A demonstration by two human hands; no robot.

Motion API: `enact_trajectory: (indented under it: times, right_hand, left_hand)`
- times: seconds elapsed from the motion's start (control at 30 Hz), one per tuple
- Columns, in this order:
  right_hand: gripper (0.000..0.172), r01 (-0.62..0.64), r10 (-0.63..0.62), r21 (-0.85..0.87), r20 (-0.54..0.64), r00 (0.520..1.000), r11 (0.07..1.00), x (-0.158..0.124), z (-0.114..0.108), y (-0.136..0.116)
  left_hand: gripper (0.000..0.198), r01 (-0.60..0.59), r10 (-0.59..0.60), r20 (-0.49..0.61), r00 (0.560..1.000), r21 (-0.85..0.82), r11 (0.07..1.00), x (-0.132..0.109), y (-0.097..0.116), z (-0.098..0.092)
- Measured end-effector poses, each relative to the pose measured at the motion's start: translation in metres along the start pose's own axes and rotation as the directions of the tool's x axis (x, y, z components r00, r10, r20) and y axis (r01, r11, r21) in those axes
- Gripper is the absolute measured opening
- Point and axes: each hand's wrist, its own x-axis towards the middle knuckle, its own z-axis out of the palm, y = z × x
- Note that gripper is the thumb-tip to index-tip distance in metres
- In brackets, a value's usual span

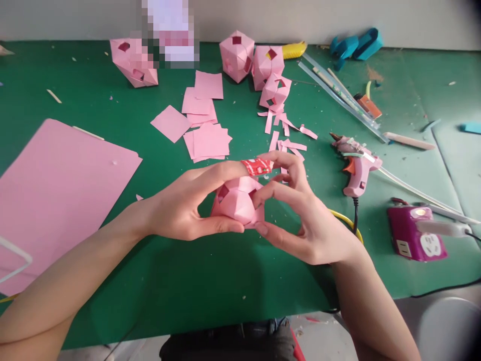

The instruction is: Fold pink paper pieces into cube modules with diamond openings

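Both my hands hold a folded pink paper ball (236, 203) just above the green table (233, 271). My left hand (188, 203) cups it from the left, thumb under it and forefinger arched over the top; that forefinger wears a red patterned plaster (256, 166). My right hand (300, 210) grips it from the right, fingers curled over its upper edge and thumb beneath. Both hands are closed on the ball.
A large pink sheet (56, 190) lies at left. Pink paper squares (206, 135) and strips (287, 135) lie behind the hands, with finished pink balls (236, 55) further back. At right are a pink glue gun (356, 168), glue sticks (341, 95) and a purple power socket (413, 235).
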Motion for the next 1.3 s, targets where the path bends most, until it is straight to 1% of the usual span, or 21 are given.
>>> enact_trajectory:
  times: [0.1, 0.17, 0.23, 0.27, 0.3, 0.33, 0.43, 0.5, 0.6, 0.7, 0.77, 0.87, 0.97, 1.03, 1.17, 1.3]
  right_hand:
    - [0.017, 0.010, -0.010, 0.001, 0.051, 0.999, 1.000, 0.000, 0.000, 0.000]
    - [0.020, 0.021, -0.020, -0.002, 0.052, 0.998, 1.000, -0.001, 0.000, 0.000]
    - [0.018, 0.021, -0.021, 0.001, 0.059, 0.998, 1.000, -0.001, 0.000, 0.001]
    - [0.015, 0.018, -0.019, 0.007, 0.067, 0.998, 1.000, -0.001, 0.000, 0.001]
    - [0.014, 0.016, -0.017, 0.017, 0.074, 0.997, 1.000, -0.001, 0.000, 0.001]
    - [0.014, 0.013, -0.015, 0.027, 0.077, 0.997, 1.000, -0.001, 0.001, 0.001]
    - [0.015, -0.008, 0.005, 0.045, 0.066, 0.998, 0.999, 0.000, 0.002, 0.000]
    - [0.014, -0.030, 0.026, 0.059, 0.058, 0.998, 0.998, 0.000, 0.003, 0.000]
    - [0.015, -0.039, 0.030, 0.129, 0.065, 0.997, 0.991, 0.001, 0.005, 0.001]
    - [0.017, -0.038, 0.022, 0.190, 0.086, 0.996, 0.981, 0.002, 0.006, 0.002]
    - [0.018, -0.027, 0.010, 0.184, 0.095, 0.995, 0.983, 0.002, 0.007, 0.002]
    - [0.023, 0.001, -0.017, 0.161, 0.096, 0.995, 0.987, 0.002, 0.007, 0.002]
    - [0.037, 0.006, -0.016, 0.179, 0.053, 0.998, 0.984, 0.002, 0.009, 0.003]
    - [0.042, 0.016, -0.012, 0.204, -0.019, 1.000, 0.979, 0.002, 0.010, 0.004]
    - [0.038, 0.053, -0.011, 0.232, -0.182, 0.983, 0.971, 0.002, 0.013, 0.007]
    - [0.035, 0.072, -0.020, 0.198, -0.251, 0.968, 0.978, 0.002, 0.015, 0.007]
  left_hand:
    - [0.085, 0.021, -0.021, 0.043, 0.999, -0.001, 1.000, -0.001, 0.003, -0.001]
    - [0.083, 0.029, -0.029, 0.048, 0.998, -0.004, 1.000, 0.000, 0.005, -0.002]
    - [0.081, 0.027, -0.027, 0.046, 0.999, -0.010, 1.000, 0.002, 0.005, -0.002]
    - [0.078, 0.008, -0.008, 0.044, 0.999, -0.013, 1.000, 0.003, 0.005, -0.002]
    - [0.072, -0.016, 0.017, 0.039, 0.999, -0.011, 1.000, 0.004, 0.006, -0.002]
    - [0.062, -0.037, 0.037, 0.033, 0.999, -0.005, 0.999, 0.005, 0.006, -0.001]
    - [0.027, -0.056, 0.056, 0.000, 0.998, 0.005, 0.998, 0.007, 0.007, 0.000]
    - [0.018, -0.048, 0.048, -0.015, 0.999, 0.004, 0.999, 0.008, 0.008, -0.001]
    - [0.021, -0.064, 0.064, -0.024, 0.998, 0.003, 0.998, 0.008, 0.008, -0.004]
    - [0.029, -0.022, 0.022, -0.024, 0.999, -0.006, 1.000, 0.007, 0.007, -0.006]
    - [0.032, 0.002, -0.003, -0.009, 1.000, -0.011, 1.000, 0.008, 0.007, -0.008]
    - [0.033, 0.004, -0.003, 0.019, 1.000, -0.017, 1.000, 0.008, 0.007, -0.010]
    - [0.030, 0.027, -0.027, 0.000, 1.000, -0.026, 0.999, 0.008, 0.007, -0.010]
    - [0.028, 0.042, -0.043, -0.029, 0.999, -0.042, 0.998, 0.008, 0.007, -0.010]
    - [0.028, 0.056, -0.062, -0.069, 0.996, -0.084, 0.995, 0.007, 0.006, -0.010]
    - [0.022, 0.069, -0.076, -0.099, 0.992, -0.067, 0.995, 0.007, 0.007, -0.009]
